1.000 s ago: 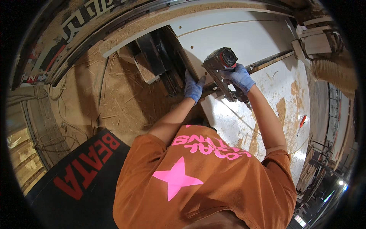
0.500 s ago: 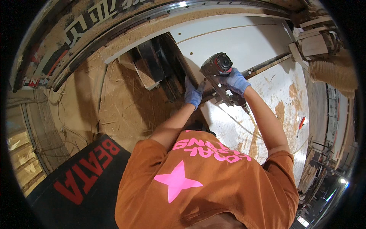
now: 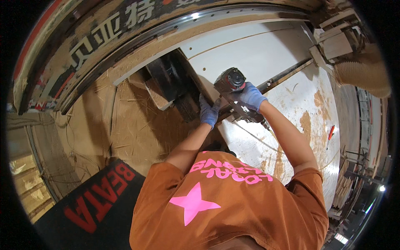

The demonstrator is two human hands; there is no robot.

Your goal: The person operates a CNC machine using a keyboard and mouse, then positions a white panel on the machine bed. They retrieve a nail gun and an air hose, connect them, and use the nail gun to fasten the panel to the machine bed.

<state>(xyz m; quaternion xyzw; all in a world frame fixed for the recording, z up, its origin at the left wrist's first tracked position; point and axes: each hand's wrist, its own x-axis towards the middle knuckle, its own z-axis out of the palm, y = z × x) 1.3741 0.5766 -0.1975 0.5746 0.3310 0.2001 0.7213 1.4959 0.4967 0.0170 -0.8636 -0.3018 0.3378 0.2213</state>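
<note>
My right hand point(image 3: 252, 96), in a bluish-purple glove, is closed round the handle of a black nail gun point(image 3: 231, 81). A thin air hose point(image 3: 271, 132) runs from the tool's rear. The nail gun lies over the near end of a narrow dark-edged strip point(image 3: 287, 75) on the white panel. My left hand point(image 3: 209, 111), gloved alike, grips the near end of a dark board point(image 3: 192, 73) set on edge, its thumb toward the tool. Between the hands the board's end comes close to the strip; the nail gun's tip is hidden, so contact cannot be told.
The white panel point(image 3: 250, 41) has worn brown patches at right. A red-handled tool point(image 3: 331, 132) lies on it. Dark boxy parts point(image 3: 168, 77) stand left of the board, above a dusty floor point(image 3: 133, 125). A machine rail point(image 3: 179, 27) crosses behind; a ribbed hose point(image 3: 360, 75) hangs right.
The nail gun has shifted slightly left and down and turned, with its rear now nearer my right wrist. My left hand has slid slightly down. The whole view has tilted a little.
</note>
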